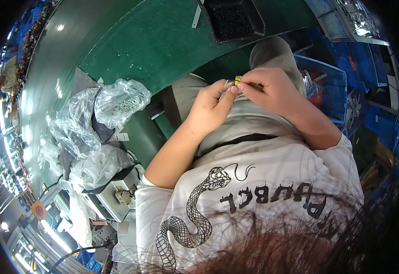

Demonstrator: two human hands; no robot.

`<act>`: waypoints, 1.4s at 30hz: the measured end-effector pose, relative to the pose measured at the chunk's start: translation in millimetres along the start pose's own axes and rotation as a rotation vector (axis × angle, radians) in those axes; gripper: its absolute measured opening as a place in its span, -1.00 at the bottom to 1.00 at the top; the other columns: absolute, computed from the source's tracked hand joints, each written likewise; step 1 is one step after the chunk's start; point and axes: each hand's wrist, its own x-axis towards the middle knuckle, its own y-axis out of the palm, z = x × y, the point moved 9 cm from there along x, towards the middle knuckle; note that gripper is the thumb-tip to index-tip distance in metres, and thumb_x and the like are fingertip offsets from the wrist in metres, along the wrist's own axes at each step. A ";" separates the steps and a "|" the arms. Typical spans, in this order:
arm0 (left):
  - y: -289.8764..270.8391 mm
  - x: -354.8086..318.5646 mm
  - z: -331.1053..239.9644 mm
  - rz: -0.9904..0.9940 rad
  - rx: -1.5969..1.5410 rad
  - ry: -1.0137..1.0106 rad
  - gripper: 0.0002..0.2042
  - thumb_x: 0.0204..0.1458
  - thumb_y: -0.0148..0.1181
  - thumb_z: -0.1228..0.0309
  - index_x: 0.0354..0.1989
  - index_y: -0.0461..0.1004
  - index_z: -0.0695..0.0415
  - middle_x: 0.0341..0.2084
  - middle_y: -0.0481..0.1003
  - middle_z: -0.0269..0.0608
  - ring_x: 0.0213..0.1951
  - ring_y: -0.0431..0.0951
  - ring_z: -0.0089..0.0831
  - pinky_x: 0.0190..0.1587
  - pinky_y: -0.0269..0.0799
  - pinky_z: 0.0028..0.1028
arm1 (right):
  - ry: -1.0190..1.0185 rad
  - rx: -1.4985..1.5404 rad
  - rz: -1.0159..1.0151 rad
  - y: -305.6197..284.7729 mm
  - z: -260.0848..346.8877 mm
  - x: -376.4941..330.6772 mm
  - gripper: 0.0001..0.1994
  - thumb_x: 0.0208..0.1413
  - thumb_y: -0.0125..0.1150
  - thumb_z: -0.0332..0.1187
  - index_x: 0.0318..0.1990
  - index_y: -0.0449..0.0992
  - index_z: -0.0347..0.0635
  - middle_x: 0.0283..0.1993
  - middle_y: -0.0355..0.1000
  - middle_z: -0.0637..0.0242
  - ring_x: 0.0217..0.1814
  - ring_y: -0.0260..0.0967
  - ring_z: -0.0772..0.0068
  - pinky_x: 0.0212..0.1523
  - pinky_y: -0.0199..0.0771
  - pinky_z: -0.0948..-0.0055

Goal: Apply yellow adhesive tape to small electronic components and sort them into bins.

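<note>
Above the lap, small yellow part pinched between right hand fingers, left hand fingers pinching its end

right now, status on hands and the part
Left hand pinching small silvery piece. Right hand gripping small yellow part. Hands meet over lap, nothing between.

bright overhead light glares on the green table; fisheye edges bend, corners black.
</note>
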 end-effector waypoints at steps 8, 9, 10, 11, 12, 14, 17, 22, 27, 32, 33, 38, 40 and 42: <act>0.1 -0.9 2.3 0.010 -0.002 -0.025 -0.78 0.26 0.04 0.37 -0.42 0.40 0.21 -0.67 0.37 -0.36 -0.56 0.28 -0.63 -0.50 0.26 -0.51 | 0.022 -0.014 -0.001 0.0 0.5 0.6 -0.89 0.08 0.22 -0.43 -0.34 0.55 -0.32 -0.53 0.41 0.19 -0.55 0.31 0.37 -0.53 0.23 0.42; -0.2 -0.9 1.7 0.008 0.010 -0.017 -0.78 0.26 0.05 0.37 -0.42 0.40 0.22 -0.67 0.37 -0.34 -0.56 0.29 -0.62 -0.49 0.26 -0.50 | -0.002 -0.053 0.012 0.5 3.2 0.9 -0.89 0.08 0.22 -0.43 -0.34 0.55 -0.32 -0.53 0.41 0.19 -0.55 0.30 0.37 -0.53 0.23 0.42; -0.5 -0.9 1.0 0.006 0.022 -0.010 -0.78 0.26 0.05 0.37 -0.42 0.40 0.23 -0.66 0.37 -0.32 -0.55 0.29 -0.61 -0.49 0.27 -0.49 | -0.002 -0.053 0.012 1.4 2.4 0.6 -0.89 0.08 0.22 -0.43 -0.34 0.55 -0.32 -0.53 0.41 0.19 -0.55 0.30 0.37 -0.53 0.23 0.42; -0.1 -0.8 0.6 0.006 0.022 -0.010 -0.78 0.26 0.05 0.37 -0.42 0.40 0.23 -0.66 0.37 -0.32 -0.55 0.29 -0.61 -0.49 0.27 -0.49 | 0.010 -0.017 0.000 1.6 0.0 0.1 -0.89 0.08 0.22 -0.43 -0.34 0.55 -0.32 -0.53 0.41 0.19 -0.56 0.30 0.36 -0.53 0.23 0.41; -0.2 -0.6 -3.5 -0.002 0.041 0.027 -0.78 0.26 0.05 0.38 -0.41 0.41 0.24 -0.65 0.38 -0.30 -0.55 0.29 -0.58 -0.48 0.27 -0.47 | 0.023 0.019 -0.012 1.2 -1.7 -0.1 -0.89 0.08 0.22 -0.44 -0.34 0.54 -0.32 -0.53 0.40 0.18 -0.56 0.30 0.36 -0.53 0.23 0.41; -0.7 -0.5 -7.9 -0.009 0.061 0.063 -0.78 0.26 0.05 0.38 -0.41 0.41 0.25 -0.64 0.39 -0.27 -0.54 0.30 -0.56 -0.48 0.28 -0.45 | 0.023 0.012 -0.009 1.2 -0.6 0.2 -0.89 0.08 0.22 -0.44 -0.34 0.54 -0.33 -0.53 0.40 0.18 -0.55 0.30 0.36 -0.53 0.23 0.41; -2.1 -0.6 -8.1 -0.012 0.110 0.069 -0.78 0.23 0.08 0.37 -0.40 0.40 0.26 -0.60 0.43 -0.11 -0.56 0.35 -0.41 -0.47 0.31 -0.41 | 0.038 0.027 -0.005 2.6 -1.6 -0.4 -0.89 0.09 0.22 -0.44 -0.34 0.54 -0.33 -0.53 0.41 0.18 -0.55 0.32 0.36 -0.52 0.24 0.41; -7.0 -2.0 -19.0 -0.091 0.411 0.195 -0.74 0.16 0.16 0.30 -0.44 0.38 0.26 -0.61 0.42 0.07 -0.62 0.36 -0.13 -0.54 0.29 -0.34 | 0.129 0.113 -0.001 4.2 -7.1 -2.3 -0.88 0.11 0.20 -0.44 -0.31 0.55 -0.34 -0.52 0.43 0.17 -0.52 0.34 0.38 -0.51 0.25 0.42; -9.9 -3.5 -8.0 -0.102 0.313 0.096 -0.77 0.17 0.14 0.34 -0.43 0.40 0.26 -0.72 0.39 -0.11 -0.73 0.32 -0.39 -0.62 0.22 -0.42 | 0.149 0.116 0.045 6.7 -6.9 -3.8 -0.87 0.13 0.17 -0.45 -0.27 0.56 -0.35 -0.46 0.47 0.16 -0.48 0.39 0.41 -0.46 0.33 0.46; -9.0 -3.0 6.2 -0.082 -0.069 -0.086 -0.80 0.22 0.08 0.36 -0.40 0.43 0.22 -0.74 0.39 -0.39 -0.70 0.32 -0.68 -0.63 0.20 -0.57 | 0.120 0.099 -0.007 3.1 -1.8 -2.8 -0.86 0.13 0.16 -0.46 -0.21 0.56 -0.32 -0.43 0.48 0.14 -0.45 0.42 0.39 -0.43 0.35 0.46; -6.9 -2.4 9.2 -0.052 -0.138 -0.125 -0.80 0.24 0.05 0.35 -0.38 0.43 0.20 -0.73 0.38 -0.42 -0.70 0.32 -0.68 -0.64 0.21 -0.59 | 0.097 0.062 -0.015 2.1 0.8 -2.5 -0.84 0.12 0.16 -0.47 -0.18 0.56 -0.31 -0.43 0.48 0.13 -0.45 0.42 0.39 -0.43 0.35 0.46; -3.2 -2.3 17.3 0.028 -0.260 -0.152 -0.79 0.26 0.00 0.33 -0.35 0.43 0.19 -0.74 0.34 -0.42 -0.72 0.33 -0.67 -0.65 0.25 -0.59 | 0.231 0.171 -0.024 3.5 -5.9 -6.7 -0.75 0.12 0.15 -0.47 -0.03 0.50 -0.26 -0.40 0.48 0.13 -0.45 0.41 0.38 -0.43 0.35 0.45; -0.9 -3.3 19.0 0.051 -0.361 -0.175 -0.77 0.27 -0.02 0.32 -0.37 0.41 0.18 -0.76 0.32 -0.41 -0.73 0.30 -0.65 -0.66 0.24 -0.58 | 0.295 0.212 0.016 6.5 -9.2 -7.4 -0.73 0.12 0.15 -0.47 -0.01 0.48 -0.26 -0.39 0.48 0.14 -0.46 0.41 0.38 -0.42 0.35 0.45; 0.9 -3.8 15.5 0.077 -0.437 -0.181 -0.77 0.27 -0.04 0.32 -0.38 0.40 0.18 -0.77 0.30 -0.39 -0.74 0.29 -0.63 -0.66 0.24 -0.56 | 0.201 0.181 -0.020 1.3 -2.7 -8.4 -0.72 0.08 0.18 -0.49 -0.02 0.46 -0.24 -0.34 0.47 0.16 -0.43 0.42 0.29 -0.40 0.37 0.39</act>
